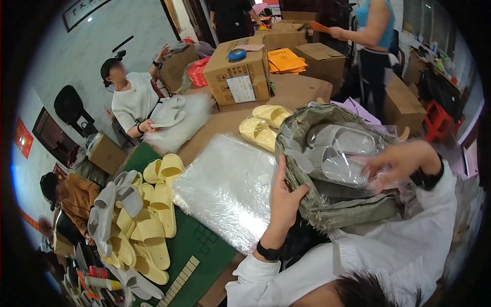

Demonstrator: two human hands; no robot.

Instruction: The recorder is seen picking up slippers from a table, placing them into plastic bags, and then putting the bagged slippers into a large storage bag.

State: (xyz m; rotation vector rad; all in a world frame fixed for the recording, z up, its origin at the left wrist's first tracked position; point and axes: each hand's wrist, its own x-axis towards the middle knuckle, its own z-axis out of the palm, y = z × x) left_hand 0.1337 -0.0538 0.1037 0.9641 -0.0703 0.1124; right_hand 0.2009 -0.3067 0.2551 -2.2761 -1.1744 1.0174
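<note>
In front of me on the right, a grey-green woven sack [353, 217] gapes with its rim folded out. A pair of grey slippers [340, 153] in a clear plastic bag lies in its mouth. My left hand [286, 199] holds the sack's near left rim, index finger stretched along the outside and thumb over the fold. Over the right side of the bagged slippers is my right hand [404, 161], smeared by motion; its grip cannot be made out. Just beyond the sack's left side sits a pair of yellow slippers [258, 130].
A stack of clear plastic bags [225, 184] lies left of the sack. Yellow and grey slippers [148, 225] pile on a green mat [192, 245]. Behind stands a cardboard box [235, 69] near orange packets [286, 60]. Across the table, a person [135, 92] handles grey slippers; others are around.
</note>
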